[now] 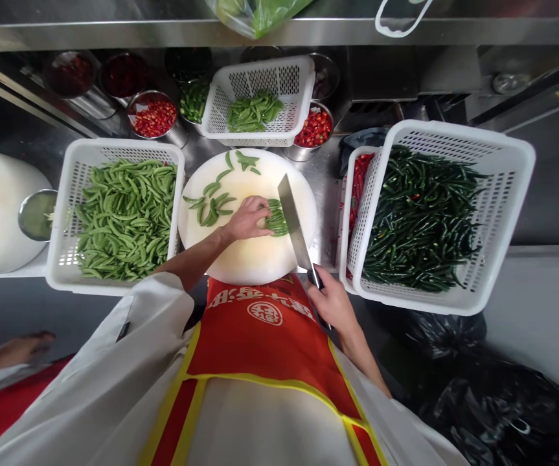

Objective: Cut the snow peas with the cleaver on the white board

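My right hand [331,299] is wrapped round the dark handle of a cleaver [293,223], whose broad blade slants up over the right side of a round white chopping board [254,259]. Just left of the blade, several sugar snap peas [278,220] lie lined up in a bunch. The curled fingers of my left hand [249,219] hold this bunch at its left end. Loose pods [214,208] are scattered on the board's left and upper parts.
A white basket of sugar snap peas [52,259] stands left. A smaller basket [303,90] with green pieces is behind the board. On the right is a basket of dark green chillies [512,175]. Metal pots of chopped red chillies [153,118] line the back. Another person's hand [19,349] shows lower left.
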Demonstrator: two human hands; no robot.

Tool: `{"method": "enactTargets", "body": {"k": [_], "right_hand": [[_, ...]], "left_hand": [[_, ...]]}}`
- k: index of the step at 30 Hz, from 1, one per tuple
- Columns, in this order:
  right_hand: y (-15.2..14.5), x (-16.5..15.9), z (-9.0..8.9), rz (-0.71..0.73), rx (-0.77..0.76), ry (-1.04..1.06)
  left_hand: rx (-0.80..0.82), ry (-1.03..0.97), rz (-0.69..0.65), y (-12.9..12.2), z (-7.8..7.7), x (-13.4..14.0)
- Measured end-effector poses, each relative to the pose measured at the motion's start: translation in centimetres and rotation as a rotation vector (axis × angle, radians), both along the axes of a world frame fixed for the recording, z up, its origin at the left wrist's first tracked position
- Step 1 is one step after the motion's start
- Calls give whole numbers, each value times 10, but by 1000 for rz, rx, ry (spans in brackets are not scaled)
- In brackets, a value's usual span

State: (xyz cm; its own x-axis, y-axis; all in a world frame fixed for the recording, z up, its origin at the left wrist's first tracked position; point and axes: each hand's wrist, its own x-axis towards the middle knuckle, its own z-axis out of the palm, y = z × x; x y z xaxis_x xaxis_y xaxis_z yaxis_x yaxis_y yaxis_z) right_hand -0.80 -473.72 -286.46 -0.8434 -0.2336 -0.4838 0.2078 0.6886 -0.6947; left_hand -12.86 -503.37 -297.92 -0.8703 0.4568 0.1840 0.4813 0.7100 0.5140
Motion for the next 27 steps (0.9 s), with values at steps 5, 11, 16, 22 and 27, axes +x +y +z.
{"method": "enactTargets", "body": {"k": [5,11,16,22,27], "right_hand": [[-16,-9,7,84,16,29],[-25,-13,9,159,80,-3],[-34,-20,25,235,258,-78],[-53,-33,15,267,351,-142],[-59,-34,-20,154,239,-39]], "left_hand": [[2,-38,-83,-1,-5,-16],[64,-37,-113,1,-11,-13],[60,-43,-124,1,-11,-14],[52,-91,-128,2,-8,-15],[22,-115,-120,4,-4,-12]]}}
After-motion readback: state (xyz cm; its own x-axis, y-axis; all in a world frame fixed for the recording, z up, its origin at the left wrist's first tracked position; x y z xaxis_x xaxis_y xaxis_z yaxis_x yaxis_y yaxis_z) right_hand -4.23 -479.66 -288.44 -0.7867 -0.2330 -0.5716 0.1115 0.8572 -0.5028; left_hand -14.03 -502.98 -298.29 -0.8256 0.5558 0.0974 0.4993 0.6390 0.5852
